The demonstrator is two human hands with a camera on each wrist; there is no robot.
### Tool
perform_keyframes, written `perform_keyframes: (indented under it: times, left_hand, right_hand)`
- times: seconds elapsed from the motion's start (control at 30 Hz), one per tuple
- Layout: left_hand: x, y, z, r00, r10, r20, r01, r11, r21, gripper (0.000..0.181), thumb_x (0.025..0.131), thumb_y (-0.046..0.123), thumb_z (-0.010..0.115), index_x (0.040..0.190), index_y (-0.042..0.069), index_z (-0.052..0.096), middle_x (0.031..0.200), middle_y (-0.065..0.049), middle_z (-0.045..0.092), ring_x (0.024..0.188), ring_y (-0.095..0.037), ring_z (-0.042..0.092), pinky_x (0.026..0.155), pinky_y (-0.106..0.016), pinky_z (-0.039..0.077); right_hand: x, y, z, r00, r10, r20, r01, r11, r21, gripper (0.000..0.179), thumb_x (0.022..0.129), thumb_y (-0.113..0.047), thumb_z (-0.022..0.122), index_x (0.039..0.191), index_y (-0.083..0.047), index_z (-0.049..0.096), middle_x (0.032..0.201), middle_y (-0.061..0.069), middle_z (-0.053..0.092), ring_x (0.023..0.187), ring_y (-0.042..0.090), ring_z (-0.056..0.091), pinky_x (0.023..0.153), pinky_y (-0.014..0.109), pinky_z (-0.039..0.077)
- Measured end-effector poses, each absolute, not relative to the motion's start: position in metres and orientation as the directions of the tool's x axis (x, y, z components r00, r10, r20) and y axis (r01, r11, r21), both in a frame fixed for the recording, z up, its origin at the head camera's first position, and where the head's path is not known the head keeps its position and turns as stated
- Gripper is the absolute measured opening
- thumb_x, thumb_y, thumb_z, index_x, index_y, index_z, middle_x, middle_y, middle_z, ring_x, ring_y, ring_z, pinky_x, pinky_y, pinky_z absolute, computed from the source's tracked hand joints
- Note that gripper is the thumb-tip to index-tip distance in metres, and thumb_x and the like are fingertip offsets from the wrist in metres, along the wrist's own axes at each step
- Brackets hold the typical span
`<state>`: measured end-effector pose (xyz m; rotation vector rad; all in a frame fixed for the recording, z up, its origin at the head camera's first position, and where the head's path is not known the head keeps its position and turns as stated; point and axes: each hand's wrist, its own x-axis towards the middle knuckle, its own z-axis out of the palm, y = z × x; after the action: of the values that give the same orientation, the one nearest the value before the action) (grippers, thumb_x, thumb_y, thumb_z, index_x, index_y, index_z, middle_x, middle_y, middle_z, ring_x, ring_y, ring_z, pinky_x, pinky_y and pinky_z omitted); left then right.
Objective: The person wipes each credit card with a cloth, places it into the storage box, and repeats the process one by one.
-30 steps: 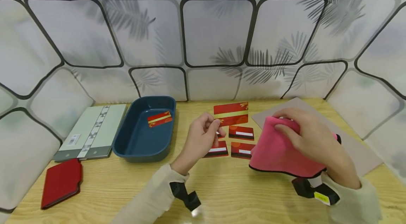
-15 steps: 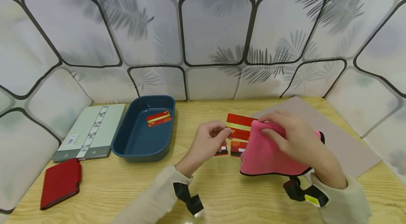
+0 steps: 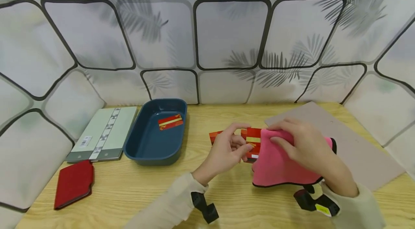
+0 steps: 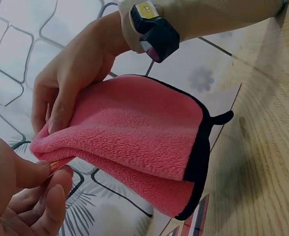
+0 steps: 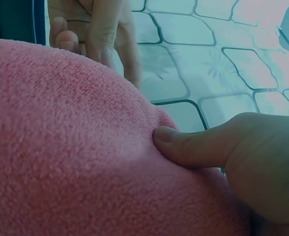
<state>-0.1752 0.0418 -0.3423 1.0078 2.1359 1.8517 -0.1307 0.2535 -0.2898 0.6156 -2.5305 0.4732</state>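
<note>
Red card point(image 3: 254, 139), between left hand point(image 3: 223, 150) and pink cloth point(image 3: 285, 169).
I see the left hand pinching one end, apparently to steady it; the right hand point(image 3: 301, 144) pinches the cloth around the other, probably covering both faces.

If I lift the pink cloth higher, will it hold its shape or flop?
Likely floppy: the pink cloth drapes in folds below the right hand. Probably grippy rather than slippery, as its pile looks fuzzy. The black edging curves with it, so it may add little stiffness.
</note>
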Motion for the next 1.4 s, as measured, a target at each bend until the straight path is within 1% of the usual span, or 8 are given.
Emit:
perform_keyframes:
  times: [0.23,0.5,0.6,0.8,1.0,1.1,1.27,1.4]
  left_hand:
    - [-0.174,0.043,-0.342,-0.769,0.583,0.263,0.341,0.026,0.94,0.025,0.093,-0.001,0.058,0.117,0.003,0.051,0.079,-0.021,0.068,0.053,-0.01,0.059,0.054,-0.027,0.055]
    - [-0.184,0.035,-0.339,-0.742,0.622,0.251,0.403,0.115,0.908,0.018,0.093,0.0,0.057,0.11,0.002,0.05,0.086,-0.017,0.072,0.063,-0.011,0.064,0.054,-0.018,0.048]
    - [-0.186,0.032,-0.338,-0.747,0.616,0.249,0.391,0.105,0.915,0.018,0.092,-0.001,0.058,0.108,0.002,0.051,0.087,-0.018,0.072,0.068,-0.012,0.067,0.057,-0.018,0.05]
    - [-0.183,0.038,-0.342,-0.795,0.569,0.212,0.291,0.051,0.955,0.021,0.092,-0.005,0.057,0.111,0.002,0.052,0.085,-0.017,0.069,0.061,-0.031,0.065,0.056,-0.032,0.058]
    - [-0.183,0.036,-0.342,-0.81,0.554,0.19,0.284,0.088,0.955,0.022,0.091,-0.003,0.061,0.112,0.003,0.055,0.086,-0.015,0.066,0.058,-0.025,0.063,0.054,-0.033,0.056]
    - [-0.184,0.032,-0.34,-0.804,0.56,0.2,0.304,0.098,0.947,0.024,0.09,-0.003,0.062,0.112,0.003,0.055,0.083,-0.015,0.064,0.061,-0.027,0.063,0.053,-0.03,0.055]
    - [-0.185,0.026,-0.339,-0.796,0.555,0.239,0.353,0.106,0.93,0.027,0.088,-0.005,0.063,0.111,0.004,0.053,0.076,-0.012,0.06,0.067,-0.013,0.061,0.057,-0.021,0.048]
    - [-0.185,0.022,-0.339,-0.791,0.558,0.25,0.346,0.071,0.936,0.028,0.087,-0.008,0.063,0.111,0.002,0.053,0.075,-0.014,0.057,0.069,-0.011,0.059,0.058,-0.019,0.046]
  right_hand:
    - [-0.133,0.244,-0.296,-0.752,-0.34,0.565,-0.532,0.819,-0.215,0.034,0.066,-0.007,0.086,0.088,-0.012,0.062,0.077,-0.005,0.063,0.065,0.005,0.05,0.055,0.023,0.043]
    - [-0.137,0.233,-0.303,-0.693,-0.397,0.602,-0.595,0.786,-0.167,0.027,0.068,-0.011,0.086,0.085,-0.014,0.066,0.076,-0.006,0.062,0.066,0.006,0.054,0.056,0.026,0.048]
    - [-0.137,0.23,-0.305,-0.696,-0.399,0.597,-0.597,0.783,-0.172,0.025,0.07,-0.01,0.085,0.087,-0.014,0.067,0.077,-0.005,0.061,0.067,0.008,0.057,0.057,0.027,0.05]
    - [-0.134,0.228,-0.309,-0.71,-0.384,0.59,-0.579,0.796,-0.178,0.024,0.071,-0.009,0.084,0.088,-0.015,0.07,0.078,-0.005,0.06,0.068,0.009,0.057,0.058,0.028,0.049]
    - [-0.136,0.23,-0.31,-0.748,-0.377,0.546,-0.55,0.813,-0.193,0.022,0.072,-0.008,0.083,0.089,-0.014,0.07,0.079,-0.004,0.061,0.069,0.011,0.058,0.061,0.031,0.051]
    - [-0.136,0.232,-0.308,-0.772,-0.354,0.529,-0.525,0.824,-0.213,0.021,0.072,-0.009,0.083,0.09,-0.014,0.071,0.08,-0.003,0.064,0.072,0.013,0.06,0.063,0.033,0.052]
    - [-0.136,0.239,-0.303,-0.777,-0.323,0.54,-0.5,0.838,-0.219,0.022,0.073,-0.013,0.083,0.091,-0.014,0.072,0.084,-0.001,0.067,0.076,0.016,0.063,0.065,0.036,0.055]
    - [-0.136,0.245,-0.3,-0.778,-0.311,0.546,-0.49,0.843,-0.219,0.021,0.073,-0.012,0.083,0.091,-0.014,0.072,0.086,0.0,0.068,0.077,0.017,0.064,0.066,0.038,0.056]
